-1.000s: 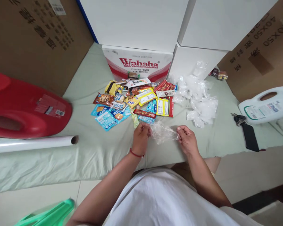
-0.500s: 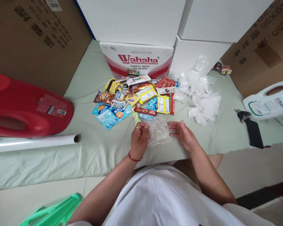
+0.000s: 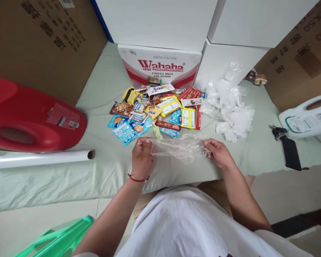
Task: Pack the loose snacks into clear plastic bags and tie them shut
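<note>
A clear plastic bag is stretched sideways between my two hands, just above the near part of the cloth-covered table. My left hand is closed on its left end, with a ring on a finger and a red cord at the wrist. The right end is pinched in the fingers of my right hand. Just beyond the bag lies a pile of wrapped snacks, with blue, yellow, red and brown packets. Several crumpled clear plastic bags lie in a heap to the right of the snacks.
A red jug and a white roll lie on the left. Behind the snacks stands a Wahaha carton. On the right are a white bottle, keys and a black case. A green stool stands below.
My right hand has taken hold of the bag's right end. My left hand has moved left, and the crumpled bag is now drawn out wide. The whole view has shifted slightly.
</note>
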Motion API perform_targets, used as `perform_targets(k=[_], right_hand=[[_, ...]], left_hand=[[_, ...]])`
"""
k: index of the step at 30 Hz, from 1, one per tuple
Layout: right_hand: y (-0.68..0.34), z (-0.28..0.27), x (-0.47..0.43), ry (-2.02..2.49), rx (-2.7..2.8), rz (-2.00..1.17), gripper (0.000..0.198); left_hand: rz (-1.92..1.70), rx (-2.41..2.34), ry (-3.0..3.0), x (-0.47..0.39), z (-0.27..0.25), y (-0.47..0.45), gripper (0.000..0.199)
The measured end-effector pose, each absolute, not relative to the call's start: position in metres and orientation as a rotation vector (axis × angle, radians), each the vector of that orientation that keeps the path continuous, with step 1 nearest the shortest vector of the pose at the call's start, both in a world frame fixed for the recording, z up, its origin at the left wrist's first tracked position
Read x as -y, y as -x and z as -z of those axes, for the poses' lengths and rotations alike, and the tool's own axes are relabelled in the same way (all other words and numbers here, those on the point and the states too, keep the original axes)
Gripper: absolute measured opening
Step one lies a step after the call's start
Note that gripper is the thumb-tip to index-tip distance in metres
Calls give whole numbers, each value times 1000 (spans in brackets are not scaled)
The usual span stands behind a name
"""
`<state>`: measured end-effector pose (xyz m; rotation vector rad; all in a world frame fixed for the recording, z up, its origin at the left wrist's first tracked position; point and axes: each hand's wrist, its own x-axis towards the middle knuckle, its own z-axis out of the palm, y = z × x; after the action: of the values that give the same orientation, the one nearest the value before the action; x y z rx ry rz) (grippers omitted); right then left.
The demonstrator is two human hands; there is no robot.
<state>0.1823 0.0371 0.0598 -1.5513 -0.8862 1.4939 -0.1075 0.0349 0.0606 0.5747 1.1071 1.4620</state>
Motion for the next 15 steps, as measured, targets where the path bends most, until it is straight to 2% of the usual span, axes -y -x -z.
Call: perform_targets(k=[3, 6, 8, 10, 11, 15], right_hand=[[-202, -57, -30, 1664, 988, -1401, 53], [-204, -61, -20, 1760, 1229, -976, 51], [-189, -66, -10, 1654, 1539, -705, 57], [-166, -68, 0, 1456, 1871, -566, 70], [-153, -68, 3, 1371, 1984, -526, 70], [-124, -64, -3, 1291, 1872, -546, 23]], left_hand=[[-1463, -1124, -507, -37, -58, 115, 45], [-1471, -1120, -477, -37, -60, 112, 45], [-1460, -1123, -468, -36, -64, 106, 46], [-1444, -1117, -458, -35, -69, 99, 47], [-1438, -1114, -453, -35, -71, 97, 47], [-1402, -1108, -454, -31, -78, 97, 47]])
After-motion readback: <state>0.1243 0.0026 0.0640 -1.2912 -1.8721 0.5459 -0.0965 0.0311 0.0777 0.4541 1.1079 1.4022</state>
